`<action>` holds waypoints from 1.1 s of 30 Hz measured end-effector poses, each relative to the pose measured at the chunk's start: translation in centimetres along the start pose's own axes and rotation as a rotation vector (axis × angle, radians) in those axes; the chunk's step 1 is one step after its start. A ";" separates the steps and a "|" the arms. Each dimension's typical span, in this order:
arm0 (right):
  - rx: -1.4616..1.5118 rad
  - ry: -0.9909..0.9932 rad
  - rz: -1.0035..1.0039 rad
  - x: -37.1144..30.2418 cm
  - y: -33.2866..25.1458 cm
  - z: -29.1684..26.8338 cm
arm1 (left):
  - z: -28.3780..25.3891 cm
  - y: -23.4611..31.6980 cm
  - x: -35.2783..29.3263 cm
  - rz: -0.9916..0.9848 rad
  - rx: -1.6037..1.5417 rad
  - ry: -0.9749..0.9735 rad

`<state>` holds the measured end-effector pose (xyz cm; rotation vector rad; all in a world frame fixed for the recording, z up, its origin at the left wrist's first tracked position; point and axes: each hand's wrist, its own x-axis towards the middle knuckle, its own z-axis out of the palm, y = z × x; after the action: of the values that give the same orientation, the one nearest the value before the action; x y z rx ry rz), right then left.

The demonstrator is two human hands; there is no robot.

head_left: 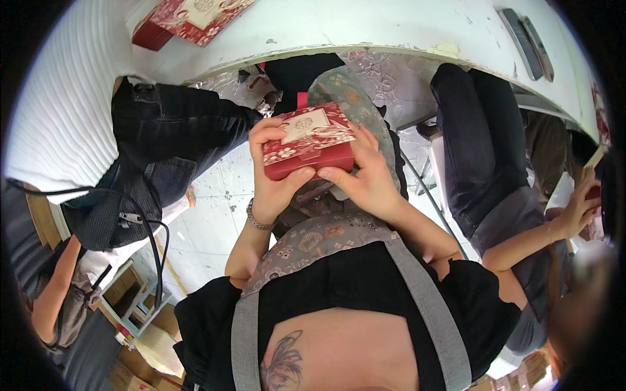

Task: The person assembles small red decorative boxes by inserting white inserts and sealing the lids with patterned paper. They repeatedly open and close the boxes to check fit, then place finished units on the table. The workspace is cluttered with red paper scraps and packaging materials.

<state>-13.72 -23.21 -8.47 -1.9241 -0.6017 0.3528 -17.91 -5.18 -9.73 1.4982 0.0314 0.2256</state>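
A red gift box (308,156) with a white and red floral pattern and a cream label panel is held above my lap, its flap side facing me. My left hand (268,171) grips its left end, the thumb along the lower front edge and the fingers curled over the top corner. My right hand (368,166) grips the right end, its thumb also on the front edge and the fingers behind the side. Both thumbs nearly meet below the flap. The box looks closed; its underside is hidden.
A white table (339,26) curves across the far side. On it lie another red patterned box (189,19) at the left and two dark phones (527,45) at the right. People sit close on both sides; the right one's hand (577,205) is near the table edge.
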 end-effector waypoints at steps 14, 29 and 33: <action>0.236 -0.382 -0.052 2.0 0.2 -3.5 | 0.9 1.6 -1.8 -0.247 0.114 -0.077; 0.192 -0.405 -0.042 1.8 -0.2 -3.5 | 1.9 2.6 -1.8 -0.160 0.355 -0.054; 0.234 -0.471 -0.022 1.9 0.0 -3.9 | 2.1 2.3 -1.7 -0.152 0.369 -0.063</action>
<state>-10.22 -25.12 -6.79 -1.6121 -0.8447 0.8387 -19.52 -7.42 -7.54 1.8599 0.1423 0.0493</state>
